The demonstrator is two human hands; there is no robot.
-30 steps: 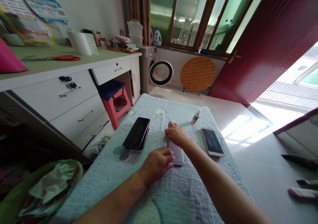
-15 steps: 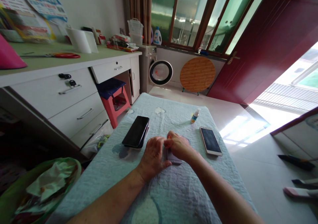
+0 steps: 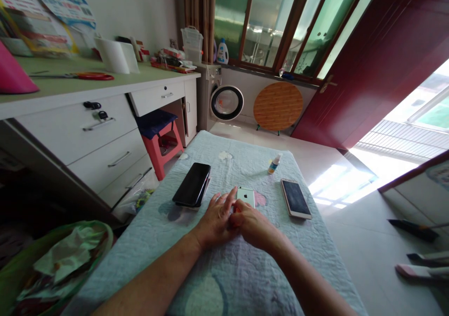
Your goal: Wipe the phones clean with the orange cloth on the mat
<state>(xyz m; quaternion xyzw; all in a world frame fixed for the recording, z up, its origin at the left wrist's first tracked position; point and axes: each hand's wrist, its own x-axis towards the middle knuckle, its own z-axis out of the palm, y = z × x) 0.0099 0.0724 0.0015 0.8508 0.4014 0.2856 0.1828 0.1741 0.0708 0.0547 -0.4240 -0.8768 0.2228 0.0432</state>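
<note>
A phone (image 3: 245, 196) with a pale back and a dark apple logo lies back up on the cloth, its near part hidden by my hands. My left hand (image 3: 217, 218) rests along its left side with fingers stretched out. My right hand (image 3: 250, 225) is closed over the near part of the phone, and a bit of a small orange object (image 3: 238, 209) shows at its fingers; its kind is not clear. Left of my hands lies a black phone (image 3: 192, 184) on top of another flat item. To the right is a white-framed phone (image 3: 296, 198), screen up.
A small spray bottle (image 3: 274, 163) stands toward the far right of the quilted light-blue cloth (image 3: 242, 166). A bin (image 3: 108, 234) with crumpled tissue is at lower left. Beyond are a white desk (image 3: 105, 140), a red stool (image 3: 164, 143) and a washing machine with its door open (image 3: 227, 102).
My right hand has moved toward me along the phone, uncovering its far end with the logo. My left hand's fingers have spread more; both hands now cover the near end.
</note>
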